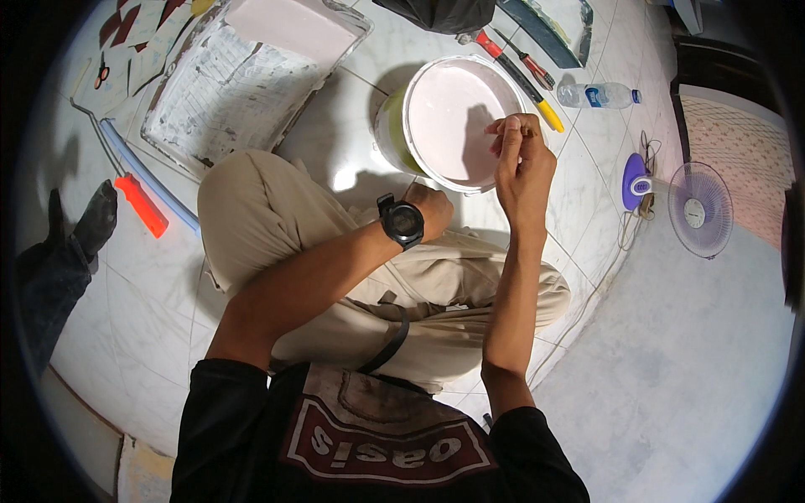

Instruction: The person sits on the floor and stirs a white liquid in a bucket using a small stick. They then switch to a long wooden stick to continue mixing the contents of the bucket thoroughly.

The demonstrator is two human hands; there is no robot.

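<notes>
A round bucket (414, 105) of pale pink paint (453, 101) stands on the floor in front of my crossed legs. My right hand (524, 163) is raised at the bucket's right rim, its fingers pinched together over the paint. Whatever sits between those fingertips, if anything, is too small to name. A shadow falls on the paint beside it. Close against the near side of the bucket is my left hand (429, 210), curled closed below a black wristwatch (402, 222). Its fingertips are hidden, so I cannot tell what they hold.
A paint-smeared tray (243, 92) lies to the left. Nearby are a red-handled roller frame (141, 205), a blue-grey tube (151, 176) and scissors (101, 72). Right of the bucket lie a yellow-tipped tool (528, 84), a screwdriver (532, 67), a water bottle (597, 95) and a fan (696, 210). Someone's foot (94, 218) shows left.
</notes>
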